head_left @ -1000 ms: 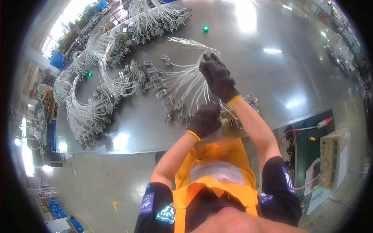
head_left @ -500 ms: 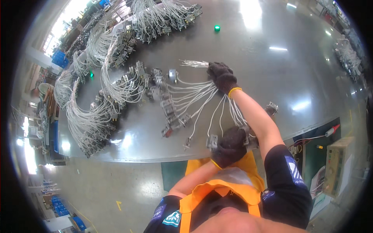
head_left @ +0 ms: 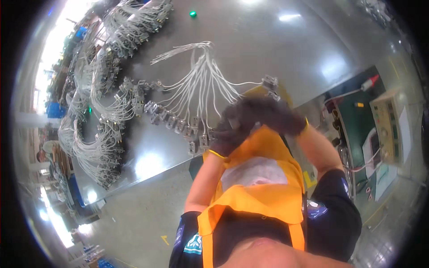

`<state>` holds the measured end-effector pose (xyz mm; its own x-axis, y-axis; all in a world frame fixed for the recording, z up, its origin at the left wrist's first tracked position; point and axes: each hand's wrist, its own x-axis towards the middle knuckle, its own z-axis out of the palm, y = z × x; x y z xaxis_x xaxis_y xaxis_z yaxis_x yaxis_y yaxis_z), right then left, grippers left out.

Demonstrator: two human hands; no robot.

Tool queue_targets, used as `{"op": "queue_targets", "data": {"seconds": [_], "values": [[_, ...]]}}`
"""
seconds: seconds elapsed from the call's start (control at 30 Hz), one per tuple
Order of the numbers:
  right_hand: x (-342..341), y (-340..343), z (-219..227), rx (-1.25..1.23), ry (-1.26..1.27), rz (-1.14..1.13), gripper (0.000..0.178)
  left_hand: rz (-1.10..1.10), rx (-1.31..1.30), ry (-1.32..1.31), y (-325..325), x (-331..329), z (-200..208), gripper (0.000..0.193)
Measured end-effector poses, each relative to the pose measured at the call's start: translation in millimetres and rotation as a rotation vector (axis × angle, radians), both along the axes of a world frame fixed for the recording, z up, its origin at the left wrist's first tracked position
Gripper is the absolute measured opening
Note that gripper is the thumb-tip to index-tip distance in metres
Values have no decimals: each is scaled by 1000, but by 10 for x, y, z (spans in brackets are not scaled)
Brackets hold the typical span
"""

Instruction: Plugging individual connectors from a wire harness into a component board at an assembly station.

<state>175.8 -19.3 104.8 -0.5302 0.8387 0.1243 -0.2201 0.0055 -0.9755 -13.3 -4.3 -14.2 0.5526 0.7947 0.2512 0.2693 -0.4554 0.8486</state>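
Observation:
A bunch of thin white wires [head_left: 204,71] lies fanned out on the metal table [head_left: 277,49]. Its loose ends trail to the left. Small grey metal parts [head_left: 172,120] sit in a row at the other ends of the wires. Another metal part [head_left: 269,83] lies right of the bunch, beyond my hands. My left hand [head_left: 234,129], in a dark glove, is curled beside the nearest parts at the table's front edge. Against it is my right hand [head_left: 281,117], also gloved, with fingers bent inward. Blur and the gloves hide what the fingers hold.
Heaps of similar wired parts [head_left: 100,154] line the table's left side and far left. A green light [head_left: 193,14] glows on the table's far part. At right stand a beige instrument box [head_left: 386,127] and a red-tipped probe [head_left: 370,83].
My right hand has let go of the wire bunch and come back to my left hand. The bunch now lies free on the table. The view has turned and shifted.

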Motion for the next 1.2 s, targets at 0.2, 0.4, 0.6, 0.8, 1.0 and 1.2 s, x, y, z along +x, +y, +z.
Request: {"op": "queue_targets", "data": {"seconds": [0.2, 0.4, 0.6, 0.8, 1.0, 1.2], "values": [[121, -844, -661, -234, -177, -280, 22, 40, -314, -73, -28, -89, 119, 51], [414, -297, -810, 108, -158, -658, 20, 173, -623, -395, -32, 14, 521, 48], [379, -138, -746, 135, -167, -806, 21, 135, -518, -280, 53, 146, 366, 52], [268, -395, -796, 276, -269, -836, 20, 124, -159, 27, 73, 141, 206, 55], [47, -753, -970, 258, -309, -867, 21, 34, -135, 70, 172, 36, 287, 54], [-215, -668, -1028, 230, -274, -828, 19, 143, -142, 33, 105, 208, 306, 47]]}}
